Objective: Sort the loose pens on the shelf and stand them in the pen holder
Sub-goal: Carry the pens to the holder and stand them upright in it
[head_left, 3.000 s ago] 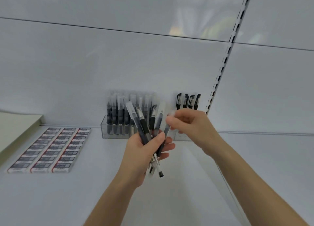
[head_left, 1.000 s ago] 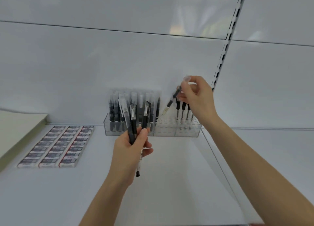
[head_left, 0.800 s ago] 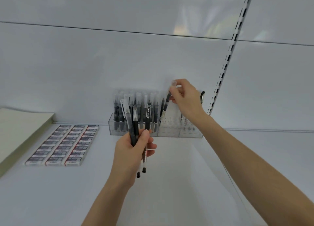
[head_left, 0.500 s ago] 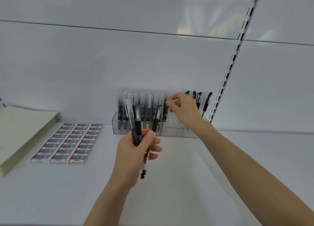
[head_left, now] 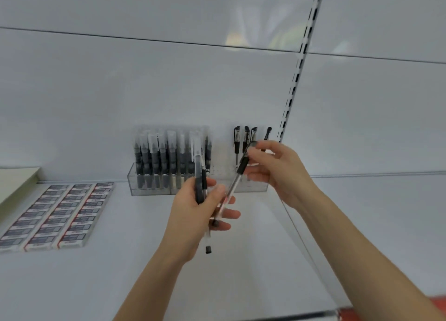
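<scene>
In the head view, the left hand (head_left: 193, 214) is curled around a small bundle of dark-barrelled pens with frosted caps (head_left: 199, 176), thumb pressed across the front. The caps point up and one thin clear barrel hangs out below the palm. The right hand (head_left: 277, 173) pinches the top end of a clear plastic pen with a black rubber grip (head_left: 237, 176) between thumb and forefinger, its other fingers loosely spread. That pen slants down and to the left, its lower part lying against the fingers of the left hand, so both hands touch it.

Behind the hands, a clear plastic pen holder (head_left: 255, 189) stands on the white shelf (head_left: 253, 272) against the back panel. Its left part is packed with upright frosted-capped pens (head_left: 169, 156). At its right end stand four black-capped pens (head_left: 245, 137), partly hidden by the right hand. The holder's middle section is hidden behind the hands.

To the left on the shelf lie three rows of small boxed erasers with red-edged labels (head_left: 58, 217), and beyond them a pale green flat board (head_left: 14, 183). A slotted white metal upright (head_left: 296, 79) rises behind the holder's right end
</scene>
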